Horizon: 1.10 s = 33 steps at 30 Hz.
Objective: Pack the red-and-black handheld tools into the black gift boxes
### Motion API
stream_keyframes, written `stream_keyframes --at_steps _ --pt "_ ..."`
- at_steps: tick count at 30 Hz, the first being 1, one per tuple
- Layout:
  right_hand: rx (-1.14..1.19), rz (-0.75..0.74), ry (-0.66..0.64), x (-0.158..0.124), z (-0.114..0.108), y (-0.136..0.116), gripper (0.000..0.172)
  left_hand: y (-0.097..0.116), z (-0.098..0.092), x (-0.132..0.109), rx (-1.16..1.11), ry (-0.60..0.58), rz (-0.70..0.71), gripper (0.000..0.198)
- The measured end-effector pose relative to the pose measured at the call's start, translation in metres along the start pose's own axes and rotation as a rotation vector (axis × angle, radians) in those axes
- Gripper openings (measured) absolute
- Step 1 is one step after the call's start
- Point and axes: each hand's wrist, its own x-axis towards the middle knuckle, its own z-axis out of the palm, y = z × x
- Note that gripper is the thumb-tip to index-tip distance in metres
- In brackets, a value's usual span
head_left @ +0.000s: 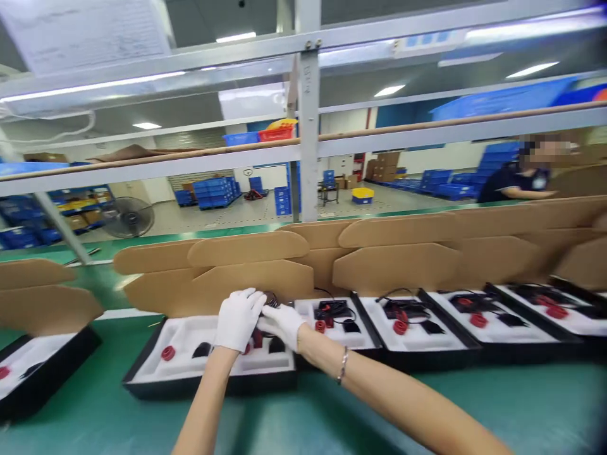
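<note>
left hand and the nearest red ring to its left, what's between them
In the head view, a black piece lies in the tray between the left hand and red ring.

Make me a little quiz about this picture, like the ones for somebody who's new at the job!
1. True or false: the left hand and the right hand both wear white gloves.
2. Multiple choice: on which side is the bracelet worn? A) left; B) right; C) both.
3. Fill in the blank: the round piece near the left end of the white tray below the hands is coloured ____.

Key: 1. True. 2. B, right. 3. Red.
</note>
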Motion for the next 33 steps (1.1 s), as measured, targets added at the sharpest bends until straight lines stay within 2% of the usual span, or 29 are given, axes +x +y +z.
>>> stream_keyframes --at_steps 3,6,9,11,14,16,18,21,25,27,29,31,33 --pt "0.096 0.124 0.029 -0.026 -0.019 0.007 0.028 0.016 0.033 -0.001 0.019 -0.135 0.126 0.036" --pt "0.113 0.185 -0.032 -0.084 -0.071 -0.011 0.034 0.028 0.043 -0.012 0.158 -0.168 0.133 0.036" --pt "-0.138 0.122 -0.122 -0.167 -0.137 -0.041 0.042 0.049 0.033 -0.014 0.346 -0.045 0.073 0.034" --pt "-0.406 0.093 -0.015 -0.23 -0.179 -0.057 0.038 0.079 0.027 -0.011 0.365 0.094 0.154 0.036" --pt "-0.745 0.216 0.33 -0.325 -0.228 -0.069 0.032 0.154 0.033 -0.01 0.238 0.217 0.486 0.035" --pt "-0.964 0.328 0.555 -0.39 -0.251 -0.069 0.031 0.219 0.049 -0.018 0.055 0.226 0.697 0.033" --pt "-1.124 0.393 0.739 -0.456 -0.267 -0.063 0.03 0.285 0.071 -0.033 -0.146 0.189 0.84 0.03" --pt "-1.202 0.455 0.941 -0.552 -0.279 -0.051 0.033 0.368 0.108 -0.06 -0.344 0.115 0.998 0.028" --pt "-1.246 0.556 1.159 -0.655 -0.275 -0.027 0.031 0.444 0.153 -0.078 -0.49 0.059 1.141 0.024" --pt "-1.258 0.596 1.218 -0.687 -0.271 -0.011 0.03 0.473 0.169 -0.078 -0.518 0.077 1.179 0.025" --pt "-1.268 0.613 1.239 -0.704 -0.272 0.004 0.029 0.498 0.179 -0.076 -0.534 0.128 1.183 0.028" --pt "-1.284 0.605 1.222 -0.702 -0.284 0.017 0.029 0.519 0.183 -0.075 -0.565 0.187 1.165 0.03" --pt "-1.312 0.576 1.17 -0.681 -0.311 0.024 0.03 0.534 0.185 -0.075 -0.61 0.222 1.141 0.03"
